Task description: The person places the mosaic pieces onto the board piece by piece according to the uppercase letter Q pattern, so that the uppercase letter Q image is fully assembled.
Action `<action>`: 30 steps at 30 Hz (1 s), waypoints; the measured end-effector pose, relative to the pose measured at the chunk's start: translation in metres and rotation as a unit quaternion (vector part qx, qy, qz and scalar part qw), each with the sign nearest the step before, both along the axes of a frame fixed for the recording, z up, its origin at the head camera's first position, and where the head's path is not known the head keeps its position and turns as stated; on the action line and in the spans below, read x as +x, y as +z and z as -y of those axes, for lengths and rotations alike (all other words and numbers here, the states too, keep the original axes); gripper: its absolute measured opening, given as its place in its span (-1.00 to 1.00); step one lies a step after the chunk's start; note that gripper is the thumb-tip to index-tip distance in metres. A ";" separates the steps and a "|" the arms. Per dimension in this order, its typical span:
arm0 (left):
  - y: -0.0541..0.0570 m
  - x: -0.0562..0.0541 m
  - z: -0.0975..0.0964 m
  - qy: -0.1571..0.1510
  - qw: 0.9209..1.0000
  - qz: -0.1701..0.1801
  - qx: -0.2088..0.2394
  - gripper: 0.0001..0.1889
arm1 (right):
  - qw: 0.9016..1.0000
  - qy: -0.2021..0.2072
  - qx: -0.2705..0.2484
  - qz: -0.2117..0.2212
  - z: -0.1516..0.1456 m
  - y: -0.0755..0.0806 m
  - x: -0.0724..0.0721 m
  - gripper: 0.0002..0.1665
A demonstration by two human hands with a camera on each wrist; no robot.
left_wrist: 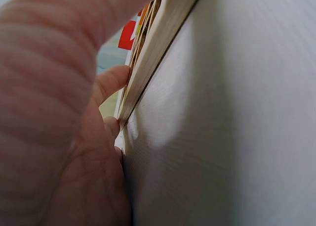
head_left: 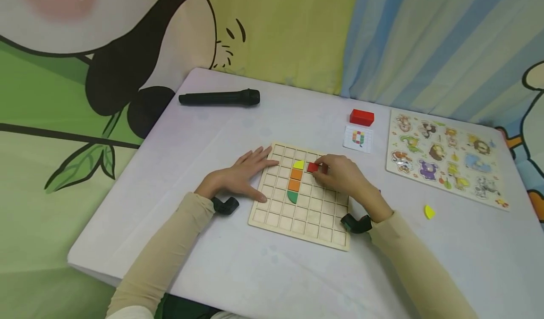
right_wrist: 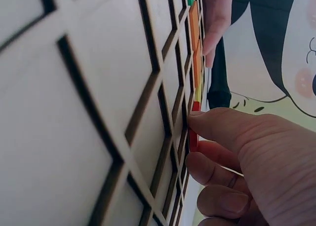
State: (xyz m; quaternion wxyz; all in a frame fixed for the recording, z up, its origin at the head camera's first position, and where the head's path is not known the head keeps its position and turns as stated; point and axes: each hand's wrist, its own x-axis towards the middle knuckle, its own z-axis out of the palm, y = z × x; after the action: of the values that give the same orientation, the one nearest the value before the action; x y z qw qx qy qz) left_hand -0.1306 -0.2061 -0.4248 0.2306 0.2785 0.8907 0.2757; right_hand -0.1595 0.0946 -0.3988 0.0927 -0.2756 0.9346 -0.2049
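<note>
A wooden grid board (head_left: 314, 216) lies on the table with a column of tiles on it: a yellow piece (head_left: 299, 164) at the far end, two orange squares (head_left: 296, 173), and a green quarter-round piece (head_left: 292, 197). My right hand (head_left: 342, 175) pinches a red square tile (head_left: 312, 167) between thumb and fingers, just right of the yellow piece. In the right wrist view the red tile (right_wrist: 194, 132) sits at the grid surface under the thumb. With fingers spread, my left hand (head_left: 242, 175) rests on the board's left edge, the thumb lower down.
Behind the board lie a pattern card (head_left: 358, 138) and a red block (head_left: 361, 117). An animal puzzle board (head_left: 446, 161) lies at the right, a loose yellow piece (head_left: 429, 212) in front of it. A black microphone (head_left: 219, 97) lies at the back left.
</note>
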 end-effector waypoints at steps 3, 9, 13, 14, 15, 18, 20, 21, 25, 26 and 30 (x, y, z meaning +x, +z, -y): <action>0.001 0.000 -0.001 0.000 1.000 -0.002 0.000 0.10 | 1.000 0.008 -0.001 -0.004 0.003 -0.001 -0.001 -0.63; 0.002 -0.002 -0.002 0.002 1.000 -0.006 -0.003 0.10 | 1.000 -0.002 0.001 0.005 0.006 0.001 0.000 -0.61; 0.000 -0.001 -0.001 -0.001 1.000 -0.007 -0.010 0.10 | 1.000 -0.015 0.010 0.017 0.007 0.000 0.002 -0.59; 0.000 -0.001 -0.001 -0.001 1.000 -0.006 -0.009 0.10 | 1.000 -0.018 0.013 0.019 0.007 0.000 0.003 -0.58; 0.000 -0.001 -0.001 -0.001 1.000 -0.006 -0.008 0.10 | 0.999 -0.022 0.016 0.022 0.007 0.000 0.003 -0.57; -0.002 -0.001 -0.002 -0.002 1.000 -0.007 -0.006 0.10 | 0.999 -0.032 0.020 0.027 0.007 -0.002 0.006 -0.53; -0.002 -0.001 -0.002 -0.001 1.000 -0.006 -0.004 0.10 | 0.999 -0.036 0.021 0.030 0.006 -0.002 0.007 -0.50; -0.002 -0.001 -0.002 -0.001 1.000 -0.006 -0.003 0.10 | 0.999 -0.038 0.021 0.030 0.006 -0.002 0.008 -0.49; -0.001 -0.001 -0.003 0.001 1.000 -0.003 -0.006 0.09 | 0.999 -0.035 0.022 0.029 0.005 -0.003 0.011 -0.46; -0.001 -0.001 -0.003 0.001 1.000 -0.003 -0.007 0.09 | 0.999 -0.034 0.021 0.029 0.004 -0.003 0.012 -0.46; 0.000 0.000 -0.002 0.004 1.000 -0.003 -0.012 0.09 | 0.999 -0.021 0.013 0.023 0.003 -0.004 0.015 -0.49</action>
State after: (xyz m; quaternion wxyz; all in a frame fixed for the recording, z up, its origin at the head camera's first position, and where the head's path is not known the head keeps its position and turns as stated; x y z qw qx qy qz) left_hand -0.1308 -0.2037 -0.4248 0.2304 0.2730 0.8957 0.2649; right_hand -0.1444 0.0919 -0.4033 0.1128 -0.2496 0.9405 -0.2009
